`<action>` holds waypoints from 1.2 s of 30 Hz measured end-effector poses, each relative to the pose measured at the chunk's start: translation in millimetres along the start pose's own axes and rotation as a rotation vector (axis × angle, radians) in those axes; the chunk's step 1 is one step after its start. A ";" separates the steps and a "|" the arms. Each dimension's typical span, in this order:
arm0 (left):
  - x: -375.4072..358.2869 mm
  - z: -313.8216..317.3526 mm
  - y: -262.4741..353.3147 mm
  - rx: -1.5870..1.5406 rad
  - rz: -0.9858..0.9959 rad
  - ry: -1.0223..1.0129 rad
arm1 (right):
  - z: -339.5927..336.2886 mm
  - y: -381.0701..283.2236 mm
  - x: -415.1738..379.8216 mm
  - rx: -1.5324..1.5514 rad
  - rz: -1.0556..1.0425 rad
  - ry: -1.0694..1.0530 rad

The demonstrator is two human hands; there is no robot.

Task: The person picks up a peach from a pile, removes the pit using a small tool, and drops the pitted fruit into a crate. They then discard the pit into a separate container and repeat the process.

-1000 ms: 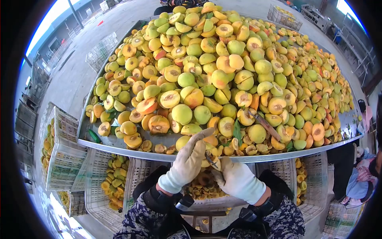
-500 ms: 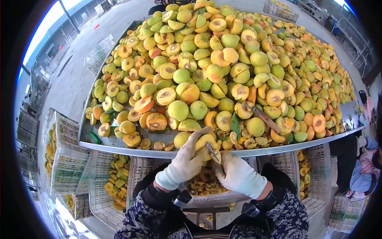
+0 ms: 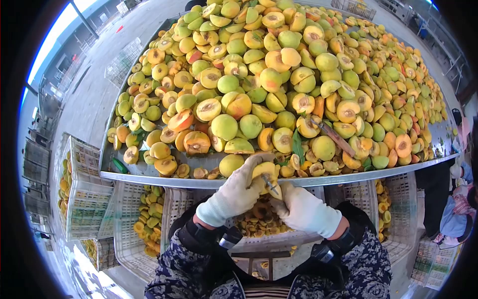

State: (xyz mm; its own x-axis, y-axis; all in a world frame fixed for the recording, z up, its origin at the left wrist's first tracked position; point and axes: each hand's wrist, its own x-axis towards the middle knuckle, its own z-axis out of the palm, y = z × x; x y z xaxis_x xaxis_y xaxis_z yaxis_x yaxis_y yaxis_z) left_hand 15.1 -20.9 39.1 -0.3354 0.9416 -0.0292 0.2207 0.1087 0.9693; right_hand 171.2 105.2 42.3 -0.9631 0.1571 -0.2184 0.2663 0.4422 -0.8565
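Note:
My left hand (image 3: 236, 193), in a pale work glove, is wrapped round a yellow peach half (image 3: 264, 170) just over the table's near edge. From the right, my gloved right hand (image 3: 306, 208) is closed on a small knife (image 3: 270, 184); its handle is mostly hidden by the fingers. The metal blade lies against the cut face of the peach half. Close beyond my hands, the pile of halved and whole peaches (image 3: 224, 127) covers the metal table (image 3: 149, 179). Beneath my hands, a crate holds small cut pieces (image 3: 259, 223).
A wooden-handled tool (image 3: 334, 138) lies on the pile. White plastic crates (image 3: 87, 212) with peaches stand at the left, and another crate (image 3: 401, 209) is under the table at right. At the far right sits another person (image 3: 455, 209). A green object (image 3: 119, 165) rests at the table's left corner.
Both hands have shifted slightly, and the blade has turned a little against the peach half, which is still in my left hand. The view has tilted a bit.

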 end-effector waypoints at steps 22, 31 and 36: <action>4.5 17.9 4.2 0.016 -0.003 0.024 | 1.3 14.8 -11.6 -0.164 -0.042 0.046; -1.9 32.7 1.8 -0.242 0.065 0.167 | -21.0 2.4 -15.4 0.893 0.286 -0.317; 4.6 27.9 -6.5 -0.463 0.041 0.112 | -11.1 -16.5 -16.5 0.573 0.076 -0.106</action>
State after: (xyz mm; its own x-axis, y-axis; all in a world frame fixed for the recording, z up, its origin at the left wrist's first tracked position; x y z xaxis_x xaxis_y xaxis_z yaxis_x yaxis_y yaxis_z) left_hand 37.7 -8.4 25.9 -0.4376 0.8991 0.0133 -0.1869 -0.1055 0.9767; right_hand 183.1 105.1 65.2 -0.9486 0.0677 -0.3092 0.3000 -0.1193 -0.9464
